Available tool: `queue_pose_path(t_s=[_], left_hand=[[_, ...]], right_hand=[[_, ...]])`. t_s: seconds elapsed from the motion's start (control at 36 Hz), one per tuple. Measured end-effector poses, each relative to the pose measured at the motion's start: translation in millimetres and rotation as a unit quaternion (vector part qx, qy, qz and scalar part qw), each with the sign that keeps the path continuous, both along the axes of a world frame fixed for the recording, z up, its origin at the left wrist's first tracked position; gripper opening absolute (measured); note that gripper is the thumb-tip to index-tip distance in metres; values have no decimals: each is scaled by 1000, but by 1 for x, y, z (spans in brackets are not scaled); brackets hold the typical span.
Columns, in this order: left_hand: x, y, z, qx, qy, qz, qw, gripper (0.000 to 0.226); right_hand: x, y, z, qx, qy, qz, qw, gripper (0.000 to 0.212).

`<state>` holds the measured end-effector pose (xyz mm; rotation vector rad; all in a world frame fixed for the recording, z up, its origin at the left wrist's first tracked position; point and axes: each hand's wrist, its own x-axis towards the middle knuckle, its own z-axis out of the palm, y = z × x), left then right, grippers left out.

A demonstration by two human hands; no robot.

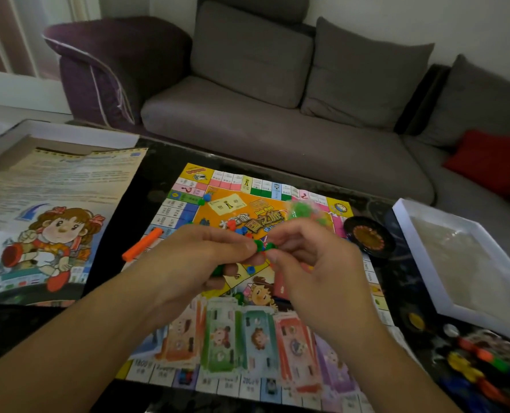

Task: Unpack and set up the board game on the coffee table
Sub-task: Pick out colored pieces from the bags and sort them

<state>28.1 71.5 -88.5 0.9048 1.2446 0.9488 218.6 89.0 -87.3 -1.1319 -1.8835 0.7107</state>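
The colourful game board [241, 204] lies unfolded on the dark coffee table [155, 162]. Above its middle, my left hand [200, 257] and my right hand [310, 257] meet, and both pinch small green plastic pieces [262, 245]. More green pieces show under my left fingers. Stacks of paper money [247, 338] in several colours lie along the board's near side. A few small blue and red pieces [238, 229] are scattered on the board. An orange stick [142, 244] lies on its left edge.
The box lid with a cartoon girl [45, 228] lies at left. A white box tray [462, 260] sits at right, a black roulette wheel [368, 237] beside the board, coloured tokens [480, 368] at bottom right. A grey sofa [277, 114] stands behind.
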Motion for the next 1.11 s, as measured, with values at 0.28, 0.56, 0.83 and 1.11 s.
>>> queue_pose_path(t_s=[0.28,0.56,0.83,1.11], left_hand=[[7,2,-1,13,-27,-39,999,16],[-3,-2,1,24,-13,-57,998,20],[-7,-3,9,38,82,-78,993,8],[-7,-5,5,35,55,-57,996,15]], right_hand=[[4,0,7,-27,63,22,997,30],[1,-4,14,-25,26,39,999,32],[1,-8,16,167,-124,64,976,31],[1,-3,8,150,-116,104,976,30]])
